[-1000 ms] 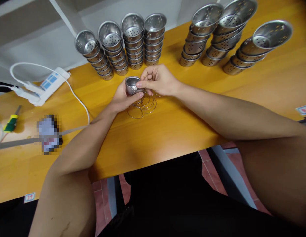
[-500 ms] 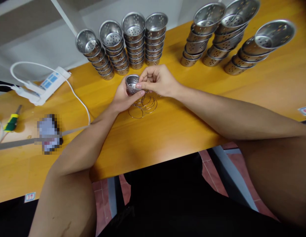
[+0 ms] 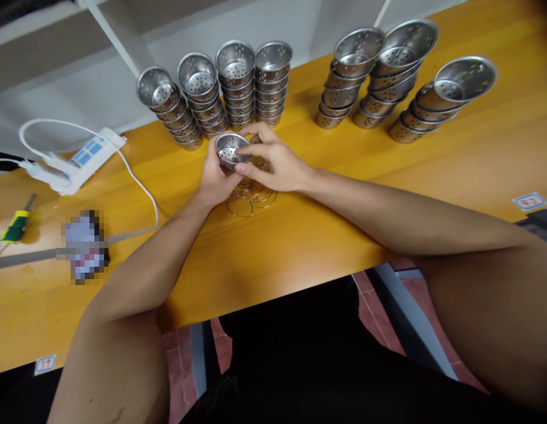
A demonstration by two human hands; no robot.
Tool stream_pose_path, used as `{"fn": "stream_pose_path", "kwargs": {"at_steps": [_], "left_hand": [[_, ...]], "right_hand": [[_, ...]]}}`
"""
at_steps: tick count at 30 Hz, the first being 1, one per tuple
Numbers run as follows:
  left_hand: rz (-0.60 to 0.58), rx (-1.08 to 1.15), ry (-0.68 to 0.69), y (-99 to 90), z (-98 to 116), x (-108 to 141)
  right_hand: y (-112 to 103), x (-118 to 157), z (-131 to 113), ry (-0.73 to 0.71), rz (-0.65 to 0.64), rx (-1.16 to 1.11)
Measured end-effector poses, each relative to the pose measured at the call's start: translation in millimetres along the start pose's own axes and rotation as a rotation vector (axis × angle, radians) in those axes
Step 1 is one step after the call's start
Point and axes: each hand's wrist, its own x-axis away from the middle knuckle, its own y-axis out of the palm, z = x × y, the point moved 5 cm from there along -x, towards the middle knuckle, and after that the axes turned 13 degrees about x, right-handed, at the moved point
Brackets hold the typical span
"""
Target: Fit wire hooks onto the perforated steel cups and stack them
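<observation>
My left hand (image 3: 215, 178) is wrapped round the side of a small perforated metal cup (image 3: 229, 151), whose open mouth faces up toward me. On the cup's right side is my right hand (image 3: 279, 160), its index finger reaching over the rim inside and its thumb against the outer wall. Together they pinch the rim. Below the hands, several thin wire rings (image 3: 251, 200) lie loosely overlapped on the table, partly covered by my fingers.
Behind the hands stand stacks of perforated cups (image 3: 235, 73), with more leaning stacks (image 3: 359, 56) at the right. A white power strip (image 3: 85, 156) with cables, a blurred phone (image 3: 84, 247) and a green-yellow screwdriver (image 3: 17, 224) lie on the left of the wooden table (image 3: 264, 259).
My right hand has come lower, its fingers spreading from a pinch above the cup's inside to a hold over the rim. The cup has shifted slightly left in view; the camera has tilted a little.
</observation>
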Motion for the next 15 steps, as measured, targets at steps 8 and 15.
{"fn": "stream_pose_path", "kwargs": {"at_steps": [8,15], "left_hand": [[0.000,0.035,0.082,7.6,5,0],[0.033,-0.010,0.042,5.0,4,-1]], "right_hand": [[10,2,5,-0.046,-0.003,0.027],[1,2,8,0.019,0.024,0.036]]}}
